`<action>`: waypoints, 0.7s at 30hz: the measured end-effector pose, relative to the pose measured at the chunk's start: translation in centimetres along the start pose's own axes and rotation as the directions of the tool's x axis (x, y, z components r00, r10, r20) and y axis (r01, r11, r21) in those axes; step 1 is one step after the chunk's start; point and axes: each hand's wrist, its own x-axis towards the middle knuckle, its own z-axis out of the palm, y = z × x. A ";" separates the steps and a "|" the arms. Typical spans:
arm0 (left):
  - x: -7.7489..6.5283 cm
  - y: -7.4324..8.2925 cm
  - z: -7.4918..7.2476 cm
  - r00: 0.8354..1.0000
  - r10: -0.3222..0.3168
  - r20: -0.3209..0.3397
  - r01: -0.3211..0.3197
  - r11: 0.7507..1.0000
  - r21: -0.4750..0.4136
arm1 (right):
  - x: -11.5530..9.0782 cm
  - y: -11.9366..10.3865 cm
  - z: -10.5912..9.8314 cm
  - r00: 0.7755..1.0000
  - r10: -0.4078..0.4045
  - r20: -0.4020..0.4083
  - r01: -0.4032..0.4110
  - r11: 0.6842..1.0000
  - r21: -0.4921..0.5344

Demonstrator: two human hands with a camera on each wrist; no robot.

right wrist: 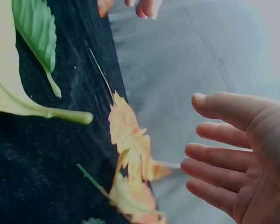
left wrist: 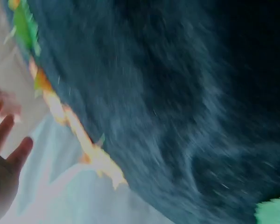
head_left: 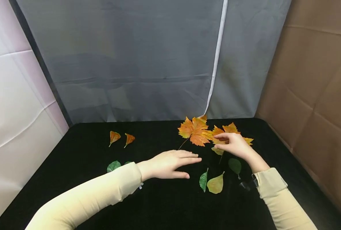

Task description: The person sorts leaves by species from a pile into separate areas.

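My left hand (head_left: 170,164) hovers over the middle of the black table with its fingers extended and nothing held. On the right, my right hand (head_left: 235,145) hangs above an orange maple leaf (head_left: 231,128), fingers loosely bent and empty in the right wrist view. Another orange maple leaf (head_left: 194,131) lies at the back, between the hands. A pale yellow-green leaf (head_left: 217,151) shows partly below the right fingers. Nearer the front are a serrated green leaf (head_left: 203,181), a yellow rounded leaf (head_left: 215,184) and a dark green oval leaf (head_left: 235,166).
Two small orange fan-shaped leaves (head_left: 114,137) lie at the back left. In front of them is a green leaf (head_left: 113,166), with another mostly hidden by the left sleeve. A grey curtain (head_left: 136,64) hangs behind the black table (head_left: 159,207); brown fabric (head_left: 314,80) borders the right.
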 end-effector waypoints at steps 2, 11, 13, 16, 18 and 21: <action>0.7 0.5 0.7 0.998 0.054 0.035 -0.056 0.998 0.039 | 0.1 0.8 0.4 1.000 0.025 0.017 -0.026 0.999 0.039; 4.4 1.8 3.3 0.971 0.188 0.144 -0.209 0.966 0.150 | 0.0 3.2 1.8 0.992 0.117 0.054 -0.118 0.993 0.011; 4.9 1.9 3.9 0.971 0.184 0.155 -0.205 0.969 0.136 | 0.0 3.6 2.0 0.991 0.122 0.059 -0.122 0.993 -0.001; 5.5 1.8 4.6 0.972 0.174 0.156 -0.193 0.974 0.117 | 0.1 3.9 2.1 0.990 0.123 0.066 -0.122 0.992 -0.022; 5.9 1.8 5.0 0.973 0.172 0.156 -0.190 0.976 0.108 | 0.1 4.2 2.2 0.989 0.129 0.071 -0.127 0.991 -0.035; 6.5 1.9 5.7 0.971 0.166 0.170 -0.185 0.977 0.102 | 0.0 4.6 2.3 0.988 0.135 0.073 -0.132 0.990 -0.049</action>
